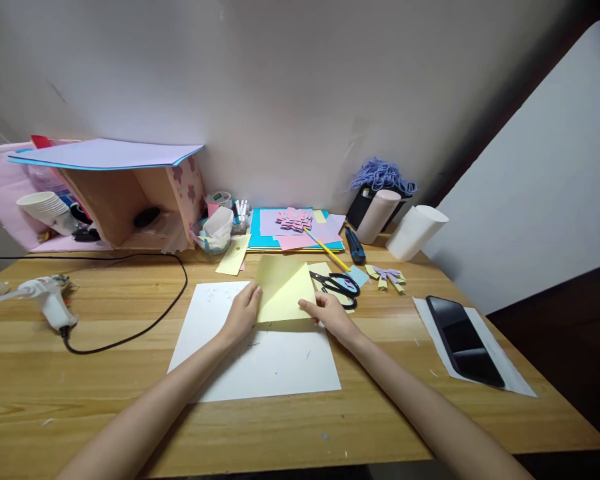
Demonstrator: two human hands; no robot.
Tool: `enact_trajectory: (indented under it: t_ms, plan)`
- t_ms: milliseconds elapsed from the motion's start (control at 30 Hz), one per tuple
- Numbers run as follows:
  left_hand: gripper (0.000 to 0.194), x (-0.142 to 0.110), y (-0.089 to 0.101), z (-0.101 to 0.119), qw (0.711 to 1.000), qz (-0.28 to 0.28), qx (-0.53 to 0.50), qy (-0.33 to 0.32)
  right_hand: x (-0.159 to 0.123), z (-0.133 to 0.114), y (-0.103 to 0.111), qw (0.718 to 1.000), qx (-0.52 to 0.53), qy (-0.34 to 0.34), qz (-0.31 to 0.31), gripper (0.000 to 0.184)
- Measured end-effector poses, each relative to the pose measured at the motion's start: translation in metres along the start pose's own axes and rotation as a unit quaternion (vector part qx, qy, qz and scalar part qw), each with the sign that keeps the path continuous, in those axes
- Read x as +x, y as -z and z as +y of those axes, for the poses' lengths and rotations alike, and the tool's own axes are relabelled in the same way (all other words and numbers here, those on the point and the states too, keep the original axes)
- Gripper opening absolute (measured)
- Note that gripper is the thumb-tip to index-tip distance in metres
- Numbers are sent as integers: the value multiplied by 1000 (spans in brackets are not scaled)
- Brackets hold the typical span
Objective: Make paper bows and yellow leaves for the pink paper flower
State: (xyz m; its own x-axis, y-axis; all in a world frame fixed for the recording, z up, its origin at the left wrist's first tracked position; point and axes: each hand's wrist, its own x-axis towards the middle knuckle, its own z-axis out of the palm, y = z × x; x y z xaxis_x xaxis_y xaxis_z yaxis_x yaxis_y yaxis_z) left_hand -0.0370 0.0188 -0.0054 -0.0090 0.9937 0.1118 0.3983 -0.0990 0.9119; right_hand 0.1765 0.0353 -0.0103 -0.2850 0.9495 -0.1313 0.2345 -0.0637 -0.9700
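Between my two hands is a pale yellow sheet of paper (285, 293), creased along a diagonal and held above a white sheet (260, 373) on the table. My left hand (243, 307) is closed on its left edge. Pinched in my right hand (330, 313) is the lower right corner, with the thumb on top. Black-handled scissors (347, 287) lie just beyond my right hand, partly on another yellow paper piece. The yellow sheet hides part of the scissors' blades.
A white glue gun (53, 300) with a black cord (130, 343) lies at left. Behind are an open box (120, 207), a layered pink paper flower (294, 219), a yellow pencil (327, 250) and a utility knife (355, 245). A phone (464, 340) rests on white paper at right.
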Motion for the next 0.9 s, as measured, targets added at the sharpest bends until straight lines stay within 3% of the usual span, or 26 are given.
enact_trajectory:
  t_ms: [133,200,300,367,433,467,533,600,700,800,900]
  plan:
    - [31,4,6,-9,998,35,-23,45,-1,-2,2,1000,-24,-4,-14,38]
    - [41,2,8,-9,996,62,61,-7,-3,-4,2,999,-22,-32,-33,37]
    - [51,-3,10,-3,958,113,226,-135,-6,-5,1,992,-5,-96,-84,39]
    - [39,-8,13,4,942,37,266,-203,-9,-5,2,984,-5,-123,-129,42]
    - [21,-13,19,9,929,-117,263,-234,-10,-6,5,977,-34,-131,-163,45]
    - [17,-15,23,10,923,-167,256,-235,-11,-6,8,978,-61,-119,-161,45]
    - [20,-19,29,11,918,-215,240,-232,-11,-9,15,983,-135,-48,-110,45]
    - [28,-21,34,9,921,-228,226,-221,-10,-14,25,971,-221,83,-46,57]
    - [24,-21,36,3,929,-234,205,-201,-9,-23,36,912,-311,250,-95,74]
    - [19,-19,36,-1,936,-236,182,-189,-5,-24,40,870,-336,313,-177,55]
    - [17,-18,37,-1,938,-241,166,-184,0,-15,36,867,-308,332,-207,21]
